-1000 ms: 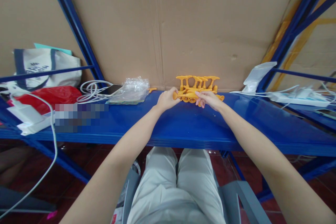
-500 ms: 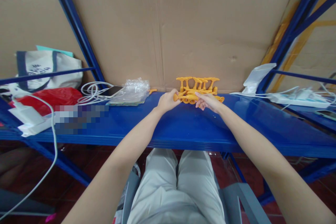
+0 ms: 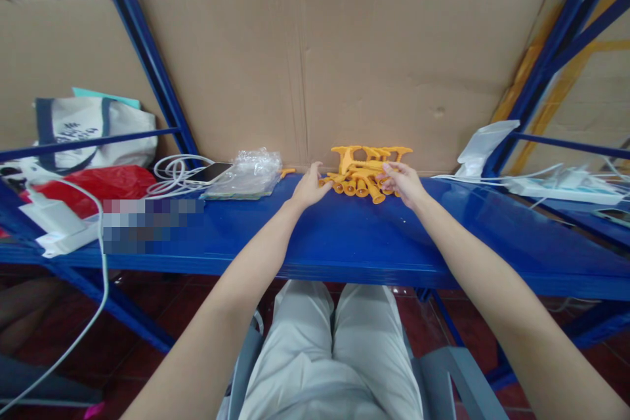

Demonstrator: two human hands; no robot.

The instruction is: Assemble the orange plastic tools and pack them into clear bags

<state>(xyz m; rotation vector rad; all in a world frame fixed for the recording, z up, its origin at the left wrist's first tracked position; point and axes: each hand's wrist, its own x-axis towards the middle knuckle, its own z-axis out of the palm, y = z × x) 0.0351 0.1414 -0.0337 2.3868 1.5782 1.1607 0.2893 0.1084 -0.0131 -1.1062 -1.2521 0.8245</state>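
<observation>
A pile of orange-yellow plastic pieces (image 3: 361, 185) lies on the blue shelf against the cardboard. Their round hollow ends face me, and several T-shaped ends stick up at the back. At the pile's left end is my left hand (image 3: 309, 189), thumb and fingers apart, with the thumb by the nearest hollow end. My right hand (image 3: 405, 185) is at the right end, its fingers loosely bent and spread against the outer pieces. Neither hand shows a piece gripped. Some pieces on the right are partly hidden behind my right fingers.
Left of the pile lie clear plastic bags (image 3: 253, 174), a phone (image 3: 210, 172), white cables (image 3: 172, 174) and a red bag (image 3: 113, 184). One small orange piece (image 3: 288, 172) sits beside the bags. On the right are a white power strip (image 3: 566, 189) and blue uprights (image 3: 546, 59).
My right hand has moved right, off the middle of the pile to its right end. My left fingers have spread. The front pieces have shifted, several hollow ends now fanning toward me.
</observation>
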